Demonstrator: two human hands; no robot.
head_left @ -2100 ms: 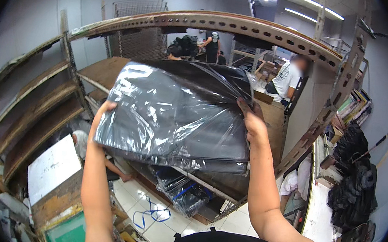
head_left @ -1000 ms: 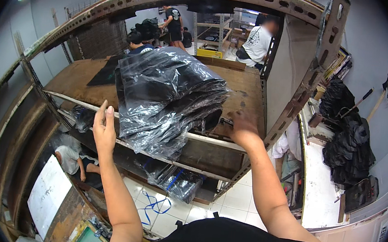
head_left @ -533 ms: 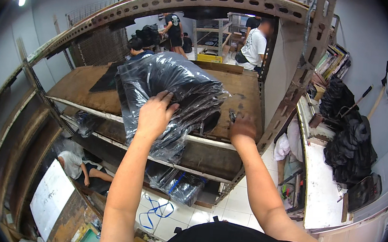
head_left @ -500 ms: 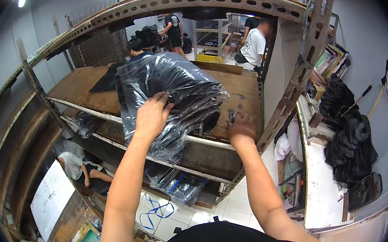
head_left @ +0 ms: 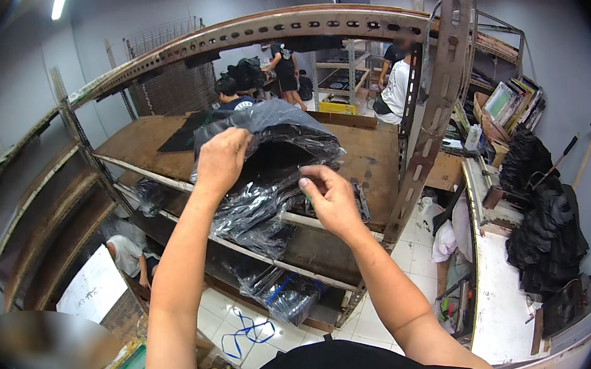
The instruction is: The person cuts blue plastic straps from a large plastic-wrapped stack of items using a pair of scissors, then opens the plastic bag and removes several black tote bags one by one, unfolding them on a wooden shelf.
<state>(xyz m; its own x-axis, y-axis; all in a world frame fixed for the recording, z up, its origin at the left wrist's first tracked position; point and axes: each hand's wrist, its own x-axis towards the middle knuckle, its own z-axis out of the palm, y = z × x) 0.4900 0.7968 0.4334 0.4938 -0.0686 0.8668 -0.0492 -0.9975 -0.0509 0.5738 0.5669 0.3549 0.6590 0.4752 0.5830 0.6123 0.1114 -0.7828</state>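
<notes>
A clear plastic bag [head_left: 253, 212] with dark contents lies on the rack's wooden shelf [head_left: 373, 153] in front of me. Its near side gapes, showing a dark hollow, and loose film hangs over the shelf's front edge. My left hand [head_left: 221, 159] pinches the film at the left of this mouth, fingers bent. At the mouth's right side, my right hand [head_left: 331, 201] has thumb and forefinger closed on the film. Behind my right fingers, a small dark object on the shelf is partly hidden.
Wrapped dark bundles [head_left: 284, 297] occupy a lower shelf. Blue strapping [head_left: 247, 333] lies on the tiled floor. A metal post [head_left: 433, 126] stands right of the shelf; beyond it is a white bench [head_left: 501, 304] with black bags [head_left: 548, 223]. Several people are behind the rack and at lower left.
My left hand went from resting on the bag to pinching its film. My right hand left the shelf's right side and took the film too. The bag's mouth is now lifted apart.
</notes>
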